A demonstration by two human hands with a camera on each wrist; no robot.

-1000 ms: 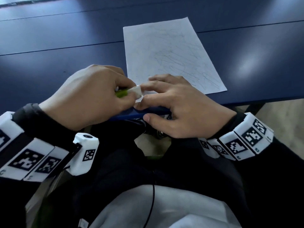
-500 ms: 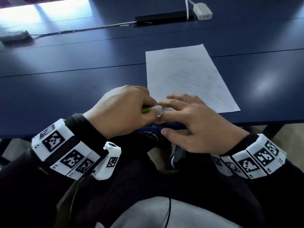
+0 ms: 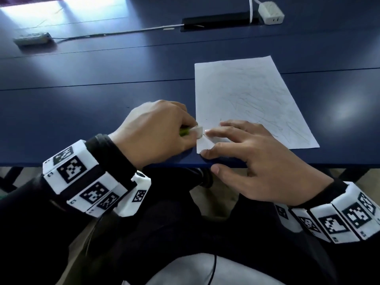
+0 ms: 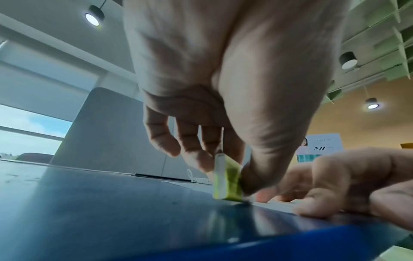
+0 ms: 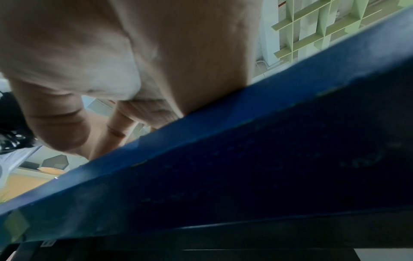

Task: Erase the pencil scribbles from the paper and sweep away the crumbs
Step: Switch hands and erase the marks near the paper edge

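A white sheet of paper covered with faint pencil scribbles lies on the blue table, its near left corner by the table's front edge. My left hand pinches a white eraser with a green sleeve and holds it at the paper's near left edge. In the left wrist view the eraser stands on end on the table, between thumb and fingers. My right hand lies flat with straight fingers on the paper's near left corner, thumb off the table edge.
A black cable slot with a white charger and cord sits at the table's far side. A grey power strip lies at the far left. The table's front edge runs just under my wrists.
Both hands have moved forward from the table's edge onto the paper's near corner. The right hand's fingers have let go of the eraser and spread flat on the sheet. The head view has tilted up.
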